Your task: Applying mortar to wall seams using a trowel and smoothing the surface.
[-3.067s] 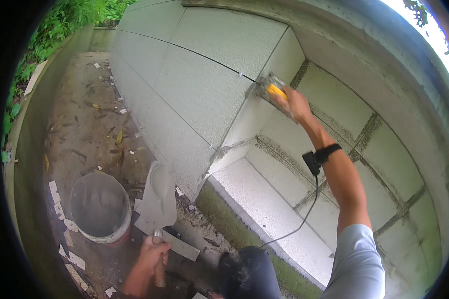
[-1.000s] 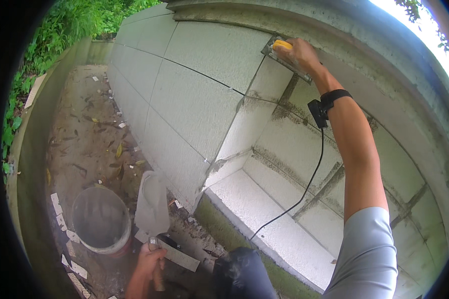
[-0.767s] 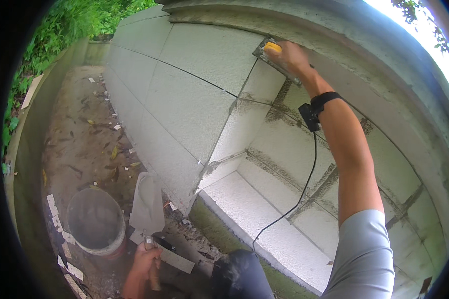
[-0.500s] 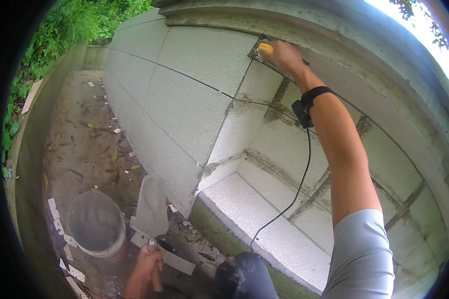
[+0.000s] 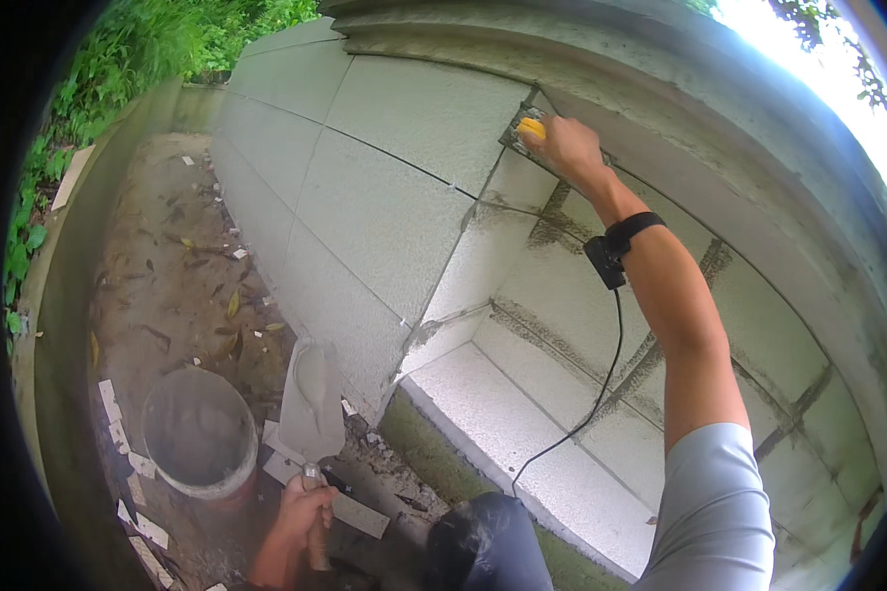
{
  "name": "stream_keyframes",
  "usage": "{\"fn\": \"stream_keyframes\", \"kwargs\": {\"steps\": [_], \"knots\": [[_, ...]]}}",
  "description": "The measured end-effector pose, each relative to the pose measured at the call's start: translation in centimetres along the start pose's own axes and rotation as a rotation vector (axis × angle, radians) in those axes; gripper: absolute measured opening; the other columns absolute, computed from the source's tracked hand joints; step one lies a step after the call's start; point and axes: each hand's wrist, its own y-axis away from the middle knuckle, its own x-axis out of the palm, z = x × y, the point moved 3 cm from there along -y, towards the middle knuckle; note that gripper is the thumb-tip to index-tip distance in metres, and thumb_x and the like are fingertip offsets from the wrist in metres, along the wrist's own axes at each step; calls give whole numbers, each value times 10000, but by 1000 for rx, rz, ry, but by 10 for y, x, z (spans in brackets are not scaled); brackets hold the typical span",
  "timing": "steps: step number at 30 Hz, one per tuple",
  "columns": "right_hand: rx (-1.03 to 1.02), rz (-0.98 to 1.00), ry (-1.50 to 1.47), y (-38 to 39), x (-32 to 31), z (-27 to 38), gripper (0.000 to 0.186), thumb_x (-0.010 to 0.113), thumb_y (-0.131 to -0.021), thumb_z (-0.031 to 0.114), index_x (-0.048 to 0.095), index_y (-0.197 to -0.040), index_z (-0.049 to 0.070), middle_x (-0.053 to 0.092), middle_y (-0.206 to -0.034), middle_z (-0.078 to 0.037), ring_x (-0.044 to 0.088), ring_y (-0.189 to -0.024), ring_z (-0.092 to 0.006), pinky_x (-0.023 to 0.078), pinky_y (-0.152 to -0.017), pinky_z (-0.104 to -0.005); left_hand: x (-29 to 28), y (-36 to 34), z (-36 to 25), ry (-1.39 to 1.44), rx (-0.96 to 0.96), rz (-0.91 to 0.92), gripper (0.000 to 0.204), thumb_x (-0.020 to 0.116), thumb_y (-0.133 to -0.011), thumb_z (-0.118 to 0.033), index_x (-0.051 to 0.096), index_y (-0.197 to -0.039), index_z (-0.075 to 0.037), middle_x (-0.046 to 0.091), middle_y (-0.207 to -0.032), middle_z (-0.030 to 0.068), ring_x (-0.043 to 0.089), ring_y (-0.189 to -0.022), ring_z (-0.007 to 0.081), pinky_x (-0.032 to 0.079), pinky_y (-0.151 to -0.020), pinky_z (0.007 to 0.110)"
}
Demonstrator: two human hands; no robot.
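My right hand [image 5: 574, 153] reaches up and is closed round the yellow handle of a flat finishing trowel [image 5: 532, 129]. Its plate lies against the top corner of the recess, just under the concrete ledge [image 5: 443, 51]; my fingers hide part of it. Low on the left, my left hand [image 5: 303, 512] grips the wooden handle of a wide-bladed trowel [image 5: 311, 399]. That blade points away from me and carries smooth grey mortar. White block wall panels [image 5: 384, 197] meet the recess, whose joints are smeared with grey mortar.
Beside the left trowel stands a bucket [image 5: 251, 473] with a grey interior. Tile offcuts [image 5: 360, 514] and leaves litter the ground. A low wall [image 5: 64, 325] runs along the left, with plants behind. A black cable [image 5: 601, 389] hangs from my right wrist across the recess.
My right hand and its finishing trowel have slid slightly down from the ledge at the corner. The view has shifted a little; my left hand keeps its hold on the loaded trowel.
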Motion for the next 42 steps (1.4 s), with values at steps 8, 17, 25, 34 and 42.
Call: {"fn": "stream_keyframes", "kwargs": {"steps": [8,17,25,34,42], "knots": [[-9,-67,-151,11,31,-19,498,572,-899,507,691,-953,26,694,-865,-203,671,-822,-376,518,-710,-477,8,1,-5,14,-13,-7,172,660,-810,-26,508,-877,-68,515,-630,27,514,-459,141,423,-398,294],[50,21,-114,16,-3,-18,501,598,-891,491,684,-959,3,690,-872,-210,667,-844,-378,505,-754,-472,-2,5,-4,11,-28,-28,205,673,-802,-18,500,-903,-61,531,-633,47,514,-444,149,423,-390,301],[99,-20,-189,-52,-14,-14,508,602,-847,482,682,-851,-20,661,-807,-224,651,-756,-353,477,-683,-452,-3,5,-4,-43,-22,-53,218,683,-795,-27,499,-908,-56,538,-624,54,523,-450,154,437,-394,302],[19,197,-156,6,22,37,512,603,-883,497,701,-976,3,692,-968,-239,670,-908,-386,518,-782,-456,-5,-1,2,25,-25,4,209,676,-804,-21,491,-893,-60,538,-632,44,532,-465,153,442,-405,305],[24,17,18,5,40,31,488,580,-904,480,707,-924,10,701,-869,-201,684,-809,-368,536,-692,-461,-6,-2,5,-27,-80,-41,211,686,-808,-34,498,-900,-64,542,-652,37,535,-475,145,453,-419,303]]}}
